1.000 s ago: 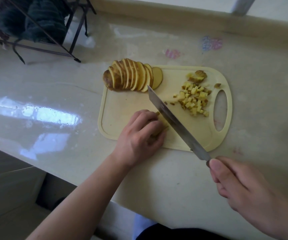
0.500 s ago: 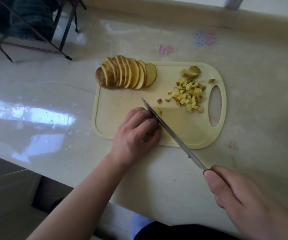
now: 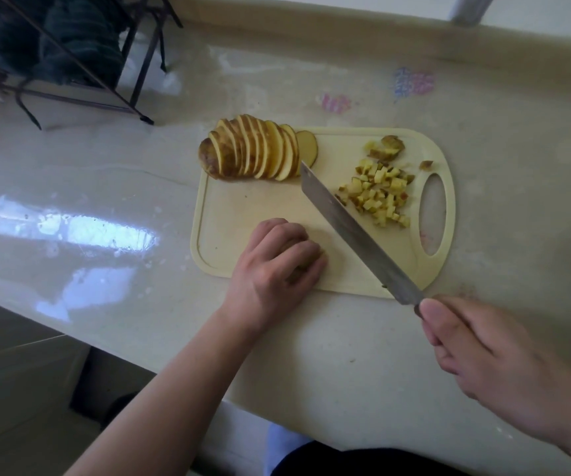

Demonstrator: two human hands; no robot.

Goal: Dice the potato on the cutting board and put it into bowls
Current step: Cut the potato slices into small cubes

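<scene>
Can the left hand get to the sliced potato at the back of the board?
Probably yes. The left hand is on the cutting board, with bare board between it and the sliced potato. The knife lies off to the right.

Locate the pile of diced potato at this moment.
In the head view, the diced potato lies on the cutting board's right part, between the knife blade and the handle hole.

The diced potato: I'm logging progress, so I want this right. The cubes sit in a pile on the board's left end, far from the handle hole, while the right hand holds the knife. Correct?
Not quite. The head view shows the diced potato piled on the cutting board's right end, beside the handle hole. The right hand does hold the knife.
</scene>
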